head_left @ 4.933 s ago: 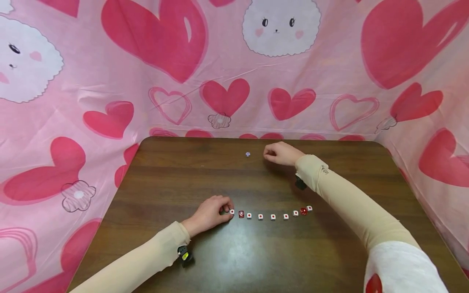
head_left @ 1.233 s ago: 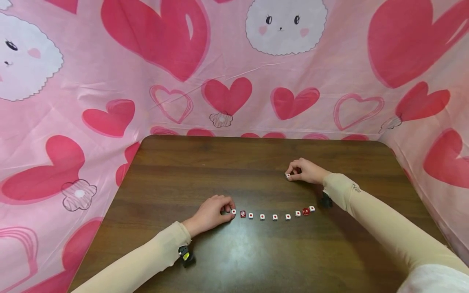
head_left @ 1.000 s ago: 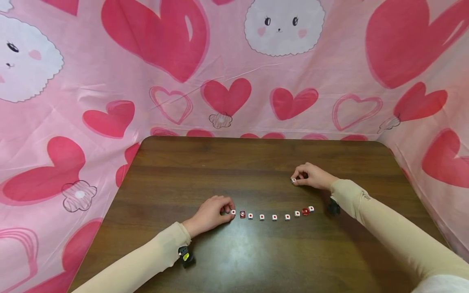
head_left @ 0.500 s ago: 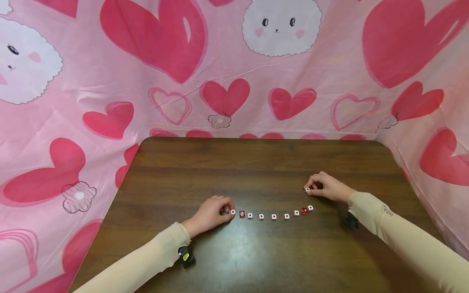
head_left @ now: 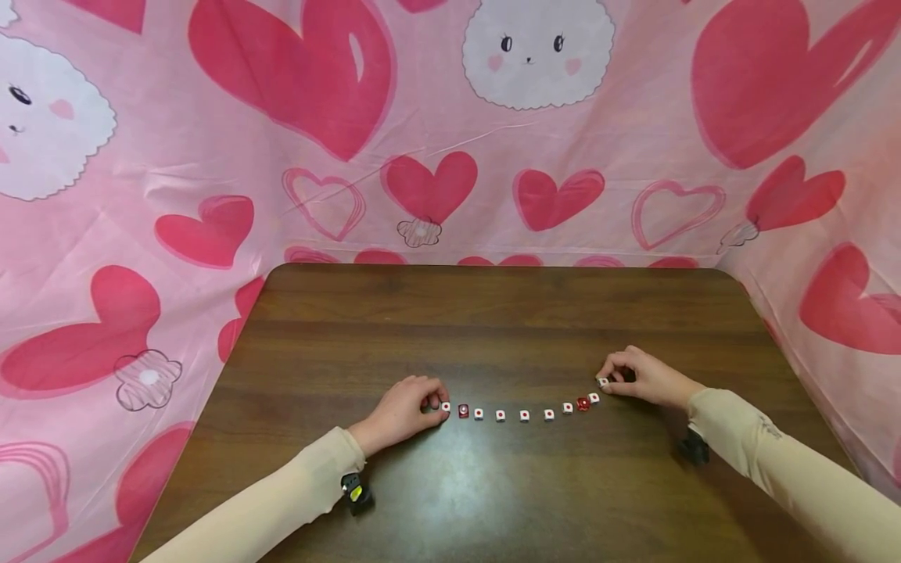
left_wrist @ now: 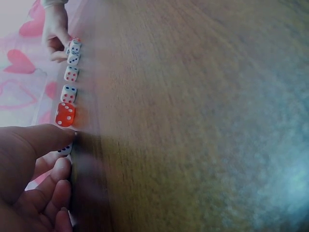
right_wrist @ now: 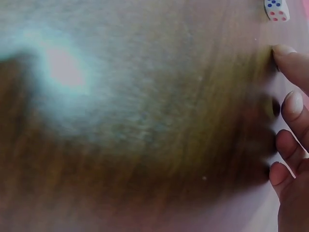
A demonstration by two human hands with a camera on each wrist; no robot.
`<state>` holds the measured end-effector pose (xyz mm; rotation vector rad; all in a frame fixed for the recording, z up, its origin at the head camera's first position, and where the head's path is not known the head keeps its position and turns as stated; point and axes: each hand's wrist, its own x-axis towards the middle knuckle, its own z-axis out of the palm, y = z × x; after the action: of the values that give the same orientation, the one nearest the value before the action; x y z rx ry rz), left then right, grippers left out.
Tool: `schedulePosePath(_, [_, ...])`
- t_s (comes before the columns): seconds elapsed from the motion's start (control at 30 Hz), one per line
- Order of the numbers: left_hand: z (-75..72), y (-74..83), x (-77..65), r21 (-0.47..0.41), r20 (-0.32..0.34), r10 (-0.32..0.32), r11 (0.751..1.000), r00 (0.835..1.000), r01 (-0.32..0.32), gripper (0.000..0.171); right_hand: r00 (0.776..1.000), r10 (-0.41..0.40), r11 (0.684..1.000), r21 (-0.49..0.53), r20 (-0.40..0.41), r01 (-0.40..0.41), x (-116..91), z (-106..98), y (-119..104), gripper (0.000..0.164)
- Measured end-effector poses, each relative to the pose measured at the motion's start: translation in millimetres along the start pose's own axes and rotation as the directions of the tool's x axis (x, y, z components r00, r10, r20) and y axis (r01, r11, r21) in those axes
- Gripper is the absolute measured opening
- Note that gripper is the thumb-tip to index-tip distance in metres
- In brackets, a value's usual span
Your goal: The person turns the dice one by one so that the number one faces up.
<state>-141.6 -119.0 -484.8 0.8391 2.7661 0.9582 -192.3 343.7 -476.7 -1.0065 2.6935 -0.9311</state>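
Note:
A curved row of small dice runs across the table between the two hands, mostly white with a red dot on top. At its left end my left hand (head_left: 404, 410) pinches a white die (head_left: 446, 407) between thumb and fingers. Beside that stands a red die (head_left: 463, 410), also in the left wrist view, with white dice beyond it. My right hand (head_left: 651, 379) pinches another white die (head_left: 603, 382) just behind the row's right end. Closest to it are a white die (head_left: 594, 398) and a second red die (head_left: 583, 404). The right wrist view shows the right fingertips (right_wrist: 285, 50) close over the wood.
The dark wooden table (head_left: 422, 500) has rounded far corners. Pink cloth (head_left: 486, 141) printed with hearts hangs behind it and along both sides. A black wrist camera (head_left: 357, 494) sits on the left sleeve, and another on the right.
A lone die at the back of the table has left its place. My right hand, now pinching a die, has come forward and right to the row's end. The left hand stays put.

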Motion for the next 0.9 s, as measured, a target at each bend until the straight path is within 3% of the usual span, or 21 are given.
schedulePosePath(0.27, [-0.2,0.5,-0.5,-0.005,-0.001,-0.002,1.0,1.0,0.002,0.012,0.997,-0.074,0.996,-0.044,-0.031,0.072,-6,5,0,0.025])
schedulePosePath(0.9, [0.6,1.1,-1.4,0.007,0.007,0.001,1.0,1.0,-0.001,0.013,0.998,-0.049,0.996,-0.081,-0.035,0.046,-17,7,-2,0.029])
